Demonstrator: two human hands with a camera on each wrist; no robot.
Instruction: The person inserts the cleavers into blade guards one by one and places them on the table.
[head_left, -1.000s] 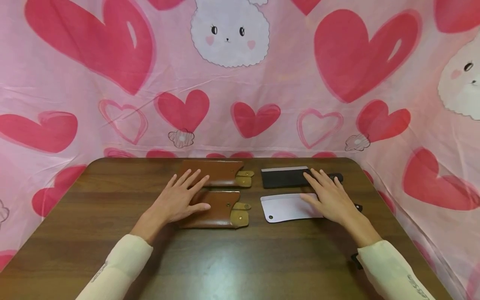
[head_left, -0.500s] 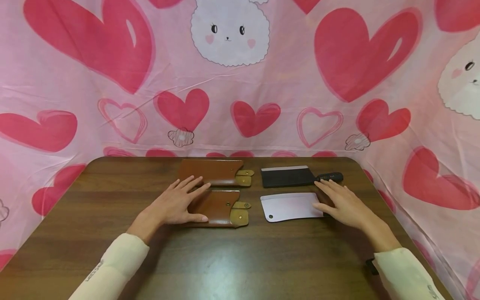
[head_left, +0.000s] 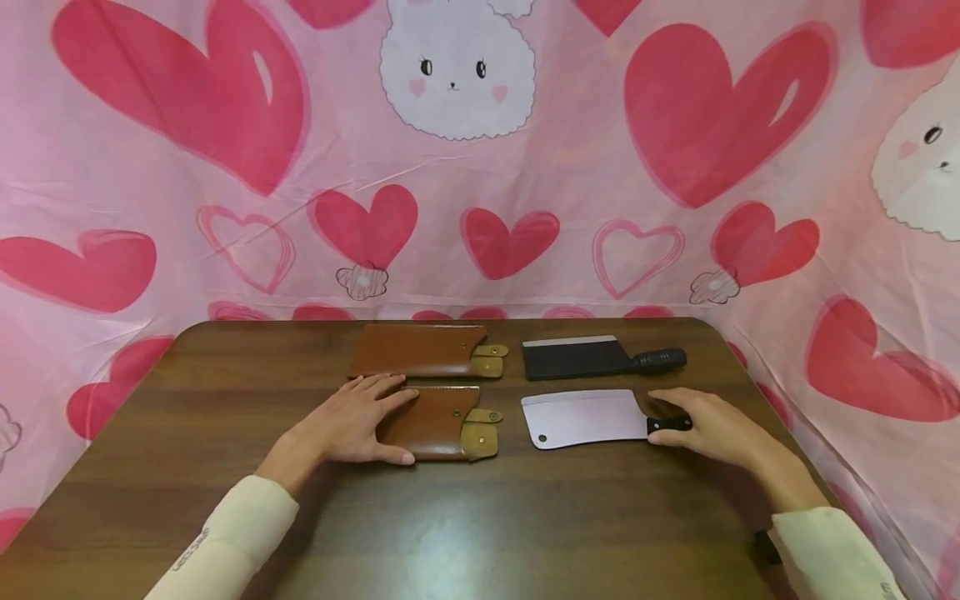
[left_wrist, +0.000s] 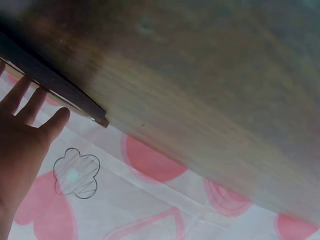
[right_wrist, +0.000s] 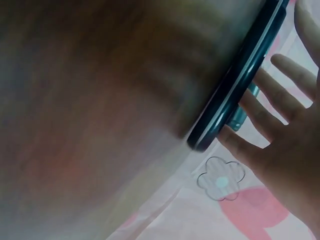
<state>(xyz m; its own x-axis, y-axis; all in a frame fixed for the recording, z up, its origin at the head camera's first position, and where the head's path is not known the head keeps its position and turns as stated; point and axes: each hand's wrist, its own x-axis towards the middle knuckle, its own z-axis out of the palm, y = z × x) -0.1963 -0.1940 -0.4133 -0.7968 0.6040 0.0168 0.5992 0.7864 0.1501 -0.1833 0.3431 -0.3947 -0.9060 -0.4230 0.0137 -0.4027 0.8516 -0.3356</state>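
My left hand (head_left: pixel 348 425) lies over the left end of the near brown leather sheath (head_left: pixel 435 425), thumb along its front edge and fingers at its back edge. In the left wrist view the fingers (left_wrist: pixel 32 105) are spread and fairly straight beside the sheath (left_wrist: pixel 50 75). To the right, a silver-bladed cleaver (head_left: pixel 585 417) lies flat, blade pointing left. My right hand (head_left: pixel 716 425) is at its black handle (head_left: pixel 670 423), thumb on the near side and fingers beyond. Its fingers (right_wrist: pixel 260 107) extend loosely along the dark handle (right_wrist: pixel 235 85) in the right wrist view.
Behind these lie a second brown sheath (head_left: pixel 420 350), with tan snap straps, and a black-bladed cleaver (head_left: pixel 573 358) with a ribbed black handle. The wooden table (head_left: pixel 450 533) ends at a pink heart-patterned cloth (head_left: pixel 585 167).
My right hand has moved right and toward me, from over the two cleavers to the near cleaver's handle. My left hand has come slightly nearer, off the far sheath onto the near one.
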